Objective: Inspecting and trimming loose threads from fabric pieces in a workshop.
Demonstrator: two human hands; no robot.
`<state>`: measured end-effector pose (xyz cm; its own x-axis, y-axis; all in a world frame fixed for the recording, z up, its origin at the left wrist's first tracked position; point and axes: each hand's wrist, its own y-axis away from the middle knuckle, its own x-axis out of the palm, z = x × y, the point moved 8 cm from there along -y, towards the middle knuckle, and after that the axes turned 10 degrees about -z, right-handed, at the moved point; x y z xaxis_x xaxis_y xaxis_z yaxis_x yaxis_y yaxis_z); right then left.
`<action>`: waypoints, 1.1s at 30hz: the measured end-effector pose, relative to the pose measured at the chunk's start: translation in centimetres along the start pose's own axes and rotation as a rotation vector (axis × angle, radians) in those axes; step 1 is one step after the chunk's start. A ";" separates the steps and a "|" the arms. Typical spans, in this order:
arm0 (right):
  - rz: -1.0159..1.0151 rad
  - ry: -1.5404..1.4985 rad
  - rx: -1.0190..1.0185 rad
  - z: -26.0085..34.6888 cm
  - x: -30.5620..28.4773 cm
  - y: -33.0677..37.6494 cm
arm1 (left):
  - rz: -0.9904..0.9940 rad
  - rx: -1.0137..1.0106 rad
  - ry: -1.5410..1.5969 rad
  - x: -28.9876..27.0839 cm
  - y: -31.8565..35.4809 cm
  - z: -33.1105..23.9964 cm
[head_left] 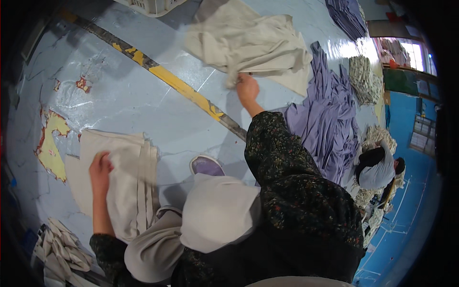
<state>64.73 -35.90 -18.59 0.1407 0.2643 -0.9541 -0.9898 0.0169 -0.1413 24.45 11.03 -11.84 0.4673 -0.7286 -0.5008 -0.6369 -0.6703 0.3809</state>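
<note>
My right hand (247,90) reaches forward and is closed on the near edge of a loose, crumpled heap of beige cloth (258,43) on the floor. A bunched bit of that cloth stands up beside my fingers. On the left, my left hand (100,167) is over a flat stack of beige cloth pieces (126,191). Its fingers are bent and smeared by motion, so I cannot tell whether they hold anything. The stack's right side shows several layered edges.
Purple cloth (330,115) lies heaped to the right, near a bundled pale stack (366,79). A white plastic crate (150,5) stands at the far edge. Crumpled beige cloth (62,248) lies lower left. A yellow-black floor strip (179,88) runs diagonally. Another person (377,165) bends at the right.
</note>
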 end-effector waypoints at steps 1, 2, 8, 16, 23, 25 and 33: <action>0.046 -0.106 -0.100 2.4 -0.1 2.3 | 0.094 0.067 -0.002 2.8 -0.1 -2.4; 0.129 -0.171 -0.188 4.8 0.3 4.3 | 0.177 0.112 -0.023 4.8 0.4 -4.2; -0.414 -0.193 -0.260 4.1 -9.4 4.3 | 0.272 0.362 -0.162 4.8 4.6 -8.1; 0.064 0.043 -0.366 10.8 -10.3 -4.7 | 0.262 0.253 -0.040 3.8 6.3 -2.8; 0.887 -1.397 0.306 26.2 -22.0 3.0 | 0.184 0.208 0.438 8.7 2.4 -7.9; 1.013 -1.440 0.310 28.6 -23.2 6.4 | 0.309 -0.037 1.222 6.2 1.6 -9.2; 0.928 -0.634 0.498 20.0 -6.2 18.3 | -0.027 -0.191 0.446 -3.0 10.2 5.3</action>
<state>45.29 -17.99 -9.98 -0.5188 0.7919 -0.3220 -0.6286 -0.0981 0.7715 13.32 7.12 -10.62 0.7258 -0.6721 -0.1463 -0.5165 -0.6731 0.5293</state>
